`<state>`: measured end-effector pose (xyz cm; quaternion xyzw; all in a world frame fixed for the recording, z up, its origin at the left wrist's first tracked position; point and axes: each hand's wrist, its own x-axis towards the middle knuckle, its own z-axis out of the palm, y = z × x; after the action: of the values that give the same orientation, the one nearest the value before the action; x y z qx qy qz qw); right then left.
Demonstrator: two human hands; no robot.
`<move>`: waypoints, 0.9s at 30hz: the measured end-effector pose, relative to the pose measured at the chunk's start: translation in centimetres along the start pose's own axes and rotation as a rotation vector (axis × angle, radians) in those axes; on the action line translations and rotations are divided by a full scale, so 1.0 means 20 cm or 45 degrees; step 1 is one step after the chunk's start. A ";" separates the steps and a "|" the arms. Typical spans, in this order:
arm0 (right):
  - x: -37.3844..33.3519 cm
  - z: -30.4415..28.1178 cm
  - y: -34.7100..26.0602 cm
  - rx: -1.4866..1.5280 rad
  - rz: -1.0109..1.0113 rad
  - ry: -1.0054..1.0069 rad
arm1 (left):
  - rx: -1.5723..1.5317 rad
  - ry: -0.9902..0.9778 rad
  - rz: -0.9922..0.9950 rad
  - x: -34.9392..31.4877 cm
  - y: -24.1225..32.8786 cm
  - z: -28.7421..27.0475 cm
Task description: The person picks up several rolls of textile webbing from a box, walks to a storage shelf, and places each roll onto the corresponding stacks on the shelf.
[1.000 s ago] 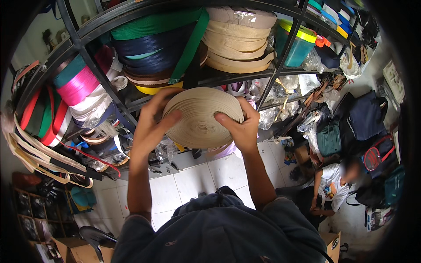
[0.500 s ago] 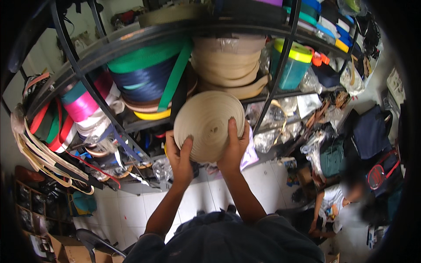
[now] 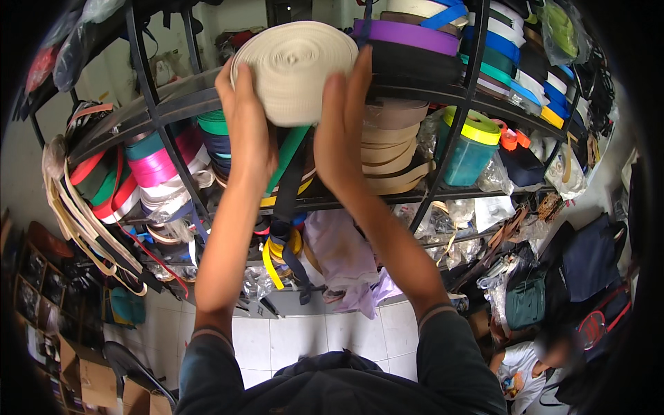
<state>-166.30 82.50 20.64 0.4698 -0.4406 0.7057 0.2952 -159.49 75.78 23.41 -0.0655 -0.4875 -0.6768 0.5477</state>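
Between my two palms is a thick roll of cream webbing, its coiled face turned up. My left hand presses its left side and my right hand its right side, both arms stretched out. The roll is at the height of the shelf's upper board; whether it touches the board cannot be seen. Just right of it on that board lies a purple webbing roll on a black one. Below, partly hidden by my arms, are stacked tan rolls and a hanging green strap.
Pink ribbon rolls and looped straps fill the shelf's left. A teal tub with a yellow lid stands right. Lilac cloth hangs below. A person in a white shirt is at lower right, near a dark bag.
Both hands have lifted the cream roll up and forward, from in front of the lower shelf to the upper board's height. My arms are now extended. The view has shifted slightly.
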 end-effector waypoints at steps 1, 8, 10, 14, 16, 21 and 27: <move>0.09 0.07 -0.04 0.108 0.096 0.022 | 0.109 0.017 0.042 0.12 -0.02 -0.05; 0.67 0.17 0.31 -0.634 -0.240 -0.305 | 1.155 -0.017 0.182 0.47 0.06 -0.01; 0.74 0.20 0.22 -0.238 0.439 -0.513 | 1.325 -0.120 0.041 0.61 0.07 -0.07; 0.76 0.21 0.41 -0.762 0.532 -0.596 | 1.602 -0.523 -0.152 0.77 -0.06 -0.14; 0.65 0.23 0.39 -0.933 0.375 -0.471 | 1.525 -0.503 -0.103 0.75 -0.07 -0.17; 0.60 0.20 0.37 -0.988 0.278 -0.376 | 1.283 -0.575 -0.099 0.70 -0.05 -0.15; 0.62 0.12 0.31 -1.324 -0.243 -0.693 | 1.416 -0.433 0.016 0.76 -0.08 -0.18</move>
<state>-175.27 77.61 30.39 0.4652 -0.7441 0.2219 0.4250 -165.06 62.68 30.13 0.1212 -0.8504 -0.2958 0.4179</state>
